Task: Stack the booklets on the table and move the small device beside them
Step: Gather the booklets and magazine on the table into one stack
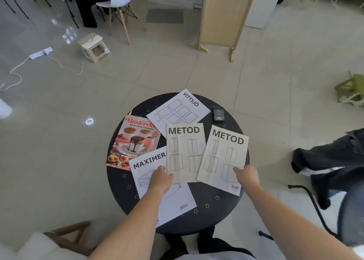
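Several booklets lie spread on a round black table point(208, 214): a VITTSJÖ booklet point(178, 110) at the back, a cookbook magazine point(134, 141) on the left, a MAXIMERA booklet point(173, 198) in front, and two METOD booklets, one in the middle point(185, 151) and one on the right point(223, 159). A small black device point(218, 113) sits at the back right of the table. My left hand point(160, 179) pinches the lower left corner of the middle METOD booklet. My right hand point(248, 175) grips the lower right edge of the right METOD booklet.
Another person's legs point(331, 157) stand just right of the table. A fan point(350, 212) and its black stand sit at the lower right. A wooden chair corner point(65, 234) is at the lower left. Stools, a white chair and a folding screen stand farther back.
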A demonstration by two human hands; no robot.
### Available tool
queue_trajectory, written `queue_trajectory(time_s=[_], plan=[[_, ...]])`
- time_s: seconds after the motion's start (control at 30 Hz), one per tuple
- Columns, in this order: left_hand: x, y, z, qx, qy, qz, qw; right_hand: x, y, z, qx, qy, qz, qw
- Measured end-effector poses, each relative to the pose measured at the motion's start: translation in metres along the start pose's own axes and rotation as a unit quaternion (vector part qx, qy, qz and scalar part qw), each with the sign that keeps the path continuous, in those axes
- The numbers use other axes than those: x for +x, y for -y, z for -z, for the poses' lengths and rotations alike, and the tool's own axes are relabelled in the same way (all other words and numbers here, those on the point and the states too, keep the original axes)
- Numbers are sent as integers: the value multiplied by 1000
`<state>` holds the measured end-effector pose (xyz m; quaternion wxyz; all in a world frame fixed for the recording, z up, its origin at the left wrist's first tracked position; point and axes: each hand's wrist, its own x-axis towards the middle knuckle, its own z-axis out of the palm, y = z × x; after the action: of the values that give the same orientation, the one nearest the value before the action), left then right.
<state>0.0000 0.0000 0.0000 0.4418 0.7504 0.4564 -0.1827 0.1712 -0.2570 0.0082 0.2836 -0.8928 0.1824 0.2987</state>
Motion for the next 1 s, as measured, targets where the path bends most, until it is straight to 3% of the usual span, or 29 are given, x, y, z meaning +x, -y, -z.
queue_trajectory(time_s=[0.2,0.37,0.57,0.73,1.0], plan=[[24,-13,-38,-35,-81,64,994,40,-7,-16,-15,-17,-79,997],[35,-28,-55,-1,-149,98,984,54,7,-24,-56,-38,-81,994],[48,-31,-63,22,-180,123,976,64,8,-28,-28,-33,-96,994],[58,-26,-65,-74,-140,73,985,64,9,-27,-35,-25,-77,996],[36,-14,-61,-139,-54,19,989,52,-6,-7,105,0,25,994]])
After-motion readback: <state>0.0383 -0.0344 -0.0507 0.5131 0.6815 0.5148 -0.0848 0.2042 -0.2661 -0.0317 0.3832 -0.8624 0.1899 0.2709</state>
